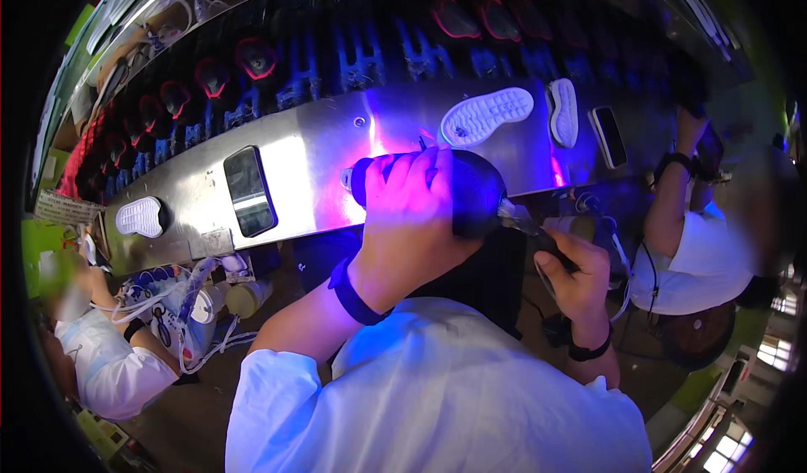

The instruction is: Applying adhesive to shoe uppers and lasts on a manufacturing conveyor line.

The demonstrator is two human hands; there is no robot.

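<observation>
A dark shoe upper (481,189), rounded and seemingly on a last, lies across the front edge of the metal bench before me. My left hand (410,212) wraps over its top and grips it, fingers pointing away from me. In my right hand (578,273) is a brush (523,221), its pale tip against the right end of the upper. The fingers are closed round the dark handle. Just beyond the upper rests a white shoe sole (489,116), tread side up. A second white sole (564,113) lies to its right.
Phones (250,191) (609,137) lie on the metal bench (315,149) at left and right. Another white sole (140,218) sits far left. Behind runs a rack of dark shoe uppers (255,57). Co-workers (118,355) (706,254) sit either side. A jar (248,298) stands below the bench.
</observation>
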